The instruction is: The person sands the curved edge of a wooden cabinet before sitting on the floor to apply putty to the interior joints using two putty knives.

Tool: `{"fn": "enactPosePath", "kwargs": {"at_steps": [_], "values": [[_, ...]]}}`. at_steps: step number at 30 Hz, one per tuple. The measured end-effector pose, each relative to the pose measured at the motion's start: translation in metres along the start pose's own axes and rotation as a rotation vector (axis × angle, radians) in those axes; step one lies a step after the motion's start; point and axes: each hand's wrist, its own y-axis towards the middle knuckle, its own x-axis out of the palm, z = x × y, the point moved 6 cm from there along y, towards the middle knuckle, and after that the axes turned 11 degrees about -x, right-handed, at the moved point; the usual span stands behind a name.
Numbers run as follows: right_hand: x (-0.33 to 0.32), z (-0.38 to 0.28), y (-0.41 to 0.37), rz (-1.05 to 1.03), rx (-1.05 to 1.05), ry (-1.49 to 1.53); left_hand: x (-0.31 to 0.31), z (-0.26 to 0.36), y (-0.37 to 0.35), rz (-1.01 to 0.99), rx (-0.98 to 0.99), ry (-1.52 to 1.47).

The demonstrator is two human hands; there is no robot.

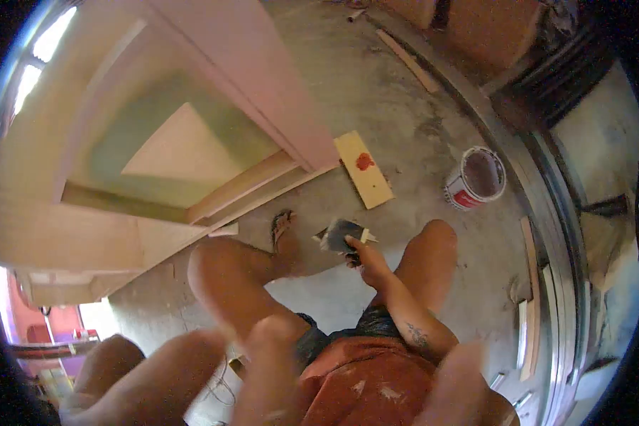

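Observation:
My right hand point(368, 261) is closed around a putty knife point(343, 234) with a dark, flat, broad blade. Pale smears coat the blade's left edge, and a whitish piece sticks out past the thumb. The knife is between my knees, above the concrete floor. Very close to the camera, blurred fingers of my left hand point(167, 369) spread along the bottom of the view; nothing shows between them. Just beyond the putty knife, a yellowish board point(366, 170) with a red-orange blob of paste point(364, 162) lies on the floor.
A large pale wooden frame point(248, 92) with a recessed panel stands at the left. An open paint bucket point(456, 193) is on the concrete floor point(319, 64) at the right. Wooden strips point(408, 60) and long rails point(555, 341) lie along the right side.

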Motion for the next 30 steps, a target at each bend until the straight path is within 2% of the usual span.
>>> {"fn": "enactPosePath", "kwargs": {"at_steps": [3, 6, 7, 10, 11, 15, 18, 21, 25, 30], "values": [[0.006, -0.01, -0.003, -0.039, -0.077, 0.017, -0.003, 0.007, -0.006, 0.231, 0.034, -0.129], [-0.002, -0.001, 0.005, -0.001, -0.014, -0.067, 0.0, 0.008, -0.014, 0.331, 0.072, -0.195], [-0.004, 0.005, 0.008, 0.002, 0.007, 0.019, 0.001, 0.01, -0.014, 0.355, 0.078, -0.22], [0.0, -0.004, 0.0, 0.01, -0.062, 0.018, 0.004, 0.008, -0.017, 0.417, 0.106, -0.253], [0.001, -0.002, 0.002, -0.038, -0.079, 0.071, 0.005, 0.008, -0.017, 0.432, 0.119, -0.263], [-0.008, 0.003, 0.006, 0.041, -0.039, -0.016, 0.007, 0.008, -0.019, 0.503, 0.177, -0.338], [-0.001, 0.005, 0.008, -0.045, -0.044, 0.012, 0.008, 0.007, -0.019, 0.534, 0.231, -0.427], [0.002, 0.005, 0.007, -0.02, -0.01, 0.035, 0.007, 0.007, -0.021, 0.567, 0.286, -0.54], [0.008, 0.01, 0.009, -0.072, 0.054, -0.084, 0.009, 0.008, -0.018, 0.538, 0.218, -0.447], [0.003, -0.002, 0.007, -0.013, -0.037, -0.033, 0.011, 0.012, -0.019, 0.526, 0.193, -0.401]]}}
